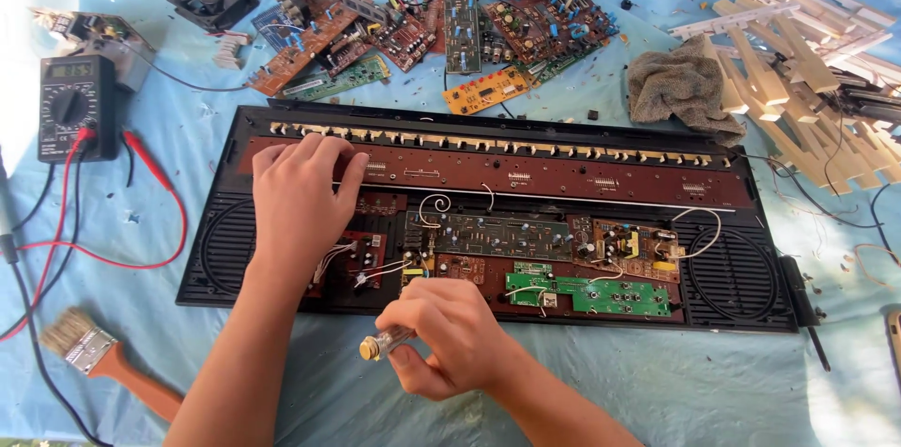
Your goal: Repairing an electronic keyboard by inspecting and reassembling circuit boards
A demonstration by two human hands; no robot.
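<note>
Fingers of the right hand (pixel 450 339) grip a clear-handled screwdriver (pixel 387 344), tip hidden, at the open black keyboard casing (pixel 216 250); left hand (pixel 300 198) rests spread on it.

Multimeter (pixel 71 106) left of keyboard chassis (pixel 488 212), loose boards (pixel 441 30) behind (rag (pixel 680 86) right)

Two bare forearms, no sleeves visible, no watch or ring seen. Left hand (pixel 298 196) and right hand (pixel 450 334) both uncovered, without gloves. Short, plain fingernails, no polish.
</note>
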